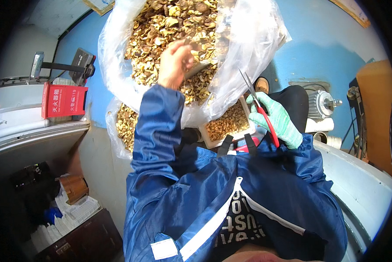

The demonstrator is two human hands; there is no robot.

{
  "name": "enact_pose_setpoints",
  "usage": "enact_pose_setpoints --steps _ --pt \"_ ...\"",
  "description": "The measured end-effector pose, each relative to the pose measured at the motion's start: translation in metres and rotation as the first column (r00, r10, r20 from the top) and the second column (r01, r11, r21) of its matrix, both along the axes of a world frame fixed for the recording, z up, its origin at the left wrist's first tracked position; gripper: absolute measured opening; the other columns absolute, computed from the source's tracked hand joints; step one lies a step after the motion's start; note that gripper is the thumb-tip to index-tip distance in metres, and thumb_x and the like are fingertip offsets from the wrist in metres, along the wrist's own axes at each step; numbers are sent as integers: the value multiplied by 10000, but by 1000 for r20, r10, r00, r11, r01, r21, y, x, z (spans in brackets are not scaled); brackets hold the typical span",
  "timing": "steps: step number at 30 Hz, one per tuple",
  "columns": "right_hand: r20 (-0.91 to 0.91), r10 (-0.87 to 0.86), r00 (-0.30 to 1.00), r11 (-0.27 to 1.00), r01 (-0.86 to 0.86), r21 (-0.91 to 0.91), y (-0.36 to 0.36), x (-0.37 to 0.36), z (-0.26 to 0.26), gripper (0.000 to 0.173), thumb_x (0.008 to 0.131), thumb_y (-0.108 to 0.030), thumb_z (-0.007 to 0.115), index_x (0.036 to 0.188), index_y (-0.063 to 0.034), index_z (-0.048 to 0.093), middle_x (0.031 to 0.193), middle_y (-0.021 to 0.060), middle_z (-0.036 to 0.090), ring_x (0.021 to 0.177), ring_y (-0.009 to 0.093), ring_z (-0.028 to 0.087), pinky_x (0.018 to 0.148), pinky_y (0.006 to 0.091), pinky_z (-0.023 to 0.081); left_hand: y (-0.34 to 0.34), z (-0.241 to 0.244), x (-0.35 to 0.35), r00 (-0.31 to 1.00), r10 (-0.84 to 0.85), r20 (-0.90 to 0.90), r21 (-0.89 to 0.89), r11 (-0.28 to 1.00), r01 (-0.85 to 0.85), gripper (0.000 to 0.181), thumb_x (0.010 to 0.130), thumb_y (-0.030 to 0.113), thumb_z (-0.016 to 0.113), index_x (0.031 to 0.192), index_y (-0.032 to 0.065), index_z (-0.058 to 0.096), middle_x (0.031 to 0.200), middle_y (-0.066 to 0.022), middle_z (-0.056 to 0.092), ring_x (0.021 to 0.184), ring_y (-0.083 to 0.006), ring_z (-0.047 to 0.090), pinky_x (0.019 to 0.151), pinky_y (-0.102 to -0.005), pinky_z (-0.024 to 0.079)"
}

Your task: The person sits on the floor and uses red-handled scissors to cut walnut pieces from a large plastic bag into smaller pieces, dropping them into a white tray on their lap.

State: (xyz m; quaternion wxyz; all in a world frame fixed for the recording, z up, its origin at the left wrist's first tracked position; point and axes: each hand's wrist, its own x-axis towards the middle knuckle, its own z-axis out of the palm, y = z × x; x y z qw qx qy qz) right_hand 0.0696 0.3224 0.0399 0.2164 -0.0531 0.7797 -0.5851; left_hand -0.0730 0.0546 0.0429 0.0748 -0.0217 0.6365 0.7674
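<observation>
In front of me a large clear plastic bag gapes wide, full of dried mushrooms. My bare left hand is over the mushrooms inside the bag's mouth, its fingers curled and blurred. Whether it pinches a mushroom I cannot tell. A grey flat edge shows just below its fingers. My right hand, in a pale green knit glove, grips scissors with red handles. Their slim blades point up and away, slightly apart. Left of that glove, a white plastic tray holds small brown cut pieces.
A second clear bag of mushrooms stands by my left sleeve. At left are a red fire-extinguisher box and a platform scale. An electric motor and a white curved tub rim lie at right. The floor is blue.
</observation>
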Motion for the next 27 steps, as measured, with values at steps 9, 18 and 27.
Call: enact_pose_setpoints --steps 9,18,27 --pt "-340 123 932 990 -91 110 -38 -1 -6 535 759 -328 745 1187 -60 569 1005 136 644 906 263 632 819 344 488 19 -4 125 971 -138 197 120 986 115 50 855 90 583 856 42 598 714 -43 622 530 -70 496 445 -196 337" --pt "-256 166 952 963 -100 251 -46 19 -17 497 747 -378 741 1122 -74 623 866 170 648 781 316 638 704 363 500 24 -50 154 943 -147 298 339 940 39 70 860 105 548 906 53 552 700 -34 595 523 -83 500 456 -196 367" --pt "-244 324 914 707 -63 704 -31 31 -24 222 809 -300 589 975 -154 601 860 139 561 794 338 602 698 433 478 29 -64 213 955 66 289 103 990 -99 99 864 121 570 895 34 604 655 -29 583 491 -81 496 431 -207 375"
